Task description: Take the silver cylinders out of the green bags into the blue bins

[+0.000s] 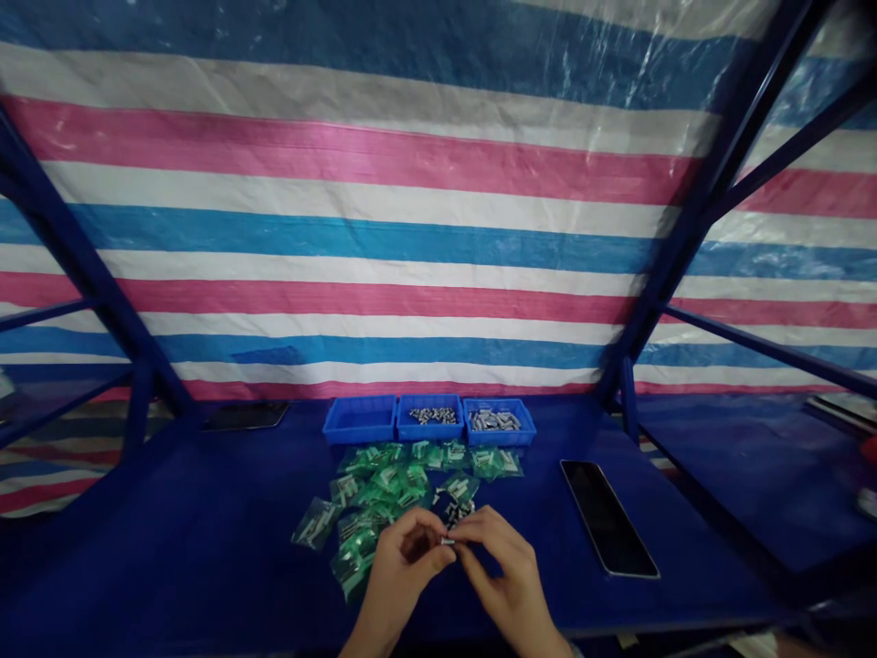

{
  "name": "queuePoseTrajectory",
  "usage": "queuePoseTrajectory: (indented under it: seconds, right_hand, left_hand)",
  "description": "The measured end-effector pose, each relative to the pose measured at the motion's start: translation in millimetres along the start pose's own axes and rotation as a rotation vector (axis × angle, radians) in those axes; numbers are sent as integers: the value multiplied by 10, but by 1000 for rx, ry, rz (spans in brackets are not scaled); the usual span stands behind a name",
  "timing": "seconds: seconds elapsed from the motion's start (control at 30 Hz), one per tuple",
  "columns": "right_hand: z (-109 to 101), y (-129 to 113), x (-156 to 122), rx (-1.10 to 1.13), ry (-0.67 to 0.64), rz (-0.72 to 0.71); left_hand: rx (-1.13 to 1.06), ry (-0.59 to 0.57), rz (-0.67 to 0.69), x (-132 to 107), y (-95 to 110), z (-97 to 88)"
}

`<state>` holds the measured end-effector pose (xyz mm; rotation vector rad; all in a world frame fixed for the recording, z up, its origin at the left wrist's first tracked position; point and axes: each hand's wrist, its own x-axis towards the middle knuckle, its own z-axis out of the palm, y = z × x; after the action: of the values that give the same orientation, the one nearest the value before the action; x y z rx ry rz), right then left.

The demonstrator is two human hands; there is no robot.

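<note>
My left hand (401,562) and my right hand (503,567) meet over the blue table near its front edge. Both pinch a small silver metal part (449,541) between their fingertips. Just beyond the hands lies a heap of small green-tinted plastic bags (387,489) with metal pieces inside. A few loose metal parts (458,508) lie right behind my fingers. Three blue plastic trays stand in a row further back: the left tray (360,420) looks empty, the middle tray (430,417) and the right tray (499,421) hold silver parts.
A dark phone (608,528) lies screen-up to the right of my hands. Another flat dark device (245,416) rests at the back left. Blue metal frame posts (637,311) rise on both sides, with a striped tarp (384,183) behind.
</note>
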<state>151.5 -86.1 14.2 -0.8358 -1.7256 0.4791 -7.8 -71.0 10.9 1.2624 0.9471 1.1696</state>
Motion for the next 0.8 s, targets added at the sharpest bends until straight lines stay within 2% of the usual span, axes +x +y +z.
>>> queuePoseTrajectory:
  seconds: [0.13,0.23,0.37,0.47,0.53,0.6,0.67,0.73,0.8]
  right_hand:
    - [-66,-34,22,-156,-106,-44]
    - [-76,-63,47,-159,-111,-24]
    - [-17,-63,83,-13,-62,118]
    - [65,-28,71,54,-69,216]
    - [116,3,43,93,-72,269]
    - [149,36,13,126,-76,315]
    - [162,67,-11,151,-74,354]
    - [164,90,-28,166,-64,392]
    - [161,99,-45,175,-54,415]
  left_hand:
    - [-12,30,8,-24,-33,-2]
    - [-51,50,3,-56,-79,8]
    - [-27,128,-15,-103,-129,53]
    - [71,197,6,-113,-148,78]
    - [162,202,53,-75,-140,70]
    - [269,179,137,48,-98,42]
    - [383,151,241,290,-11,0]
    - [500,147,345,642,111,-47]
    - [610,210,401,1031,232,-98]
